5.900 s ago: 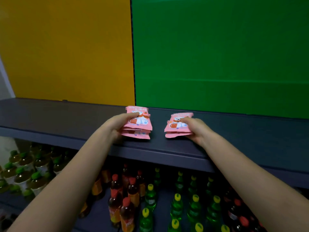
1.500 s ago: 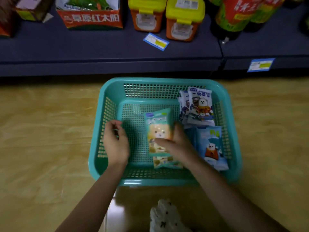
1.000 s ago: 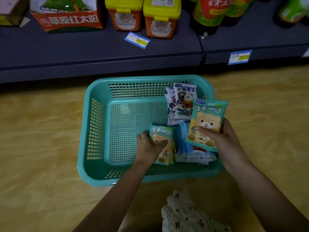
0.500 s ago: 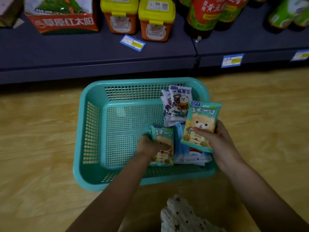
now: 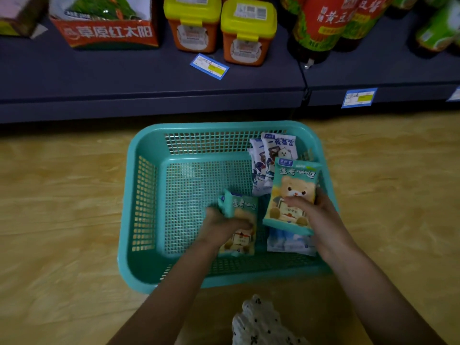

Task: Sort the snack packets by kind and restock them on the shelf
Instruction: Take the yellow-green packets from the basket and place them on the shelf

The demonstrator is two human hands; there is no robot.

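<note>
In the near-right corner of the teal plastic mesh basket point(image 5: 144, 195), the left hand point(image 5: 221, 224) grips one teal bear-printed snack packet point(image 5: 245, 210), the right hand point(image 5: 319, 212) a raised matching packet point(image 5: 295, 185) — side by side, long axes toward the far rim.

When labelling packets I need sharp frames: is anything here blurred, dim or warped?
Head view: dim overall. Head view: the left hand and left packet are motion-blurred, as is the basket's left wall. Head view: the right packet, in the right hand's grip, is fairly sharp, with legible print. Head view: the shelf edge slants, with little visible bowing.
</note>
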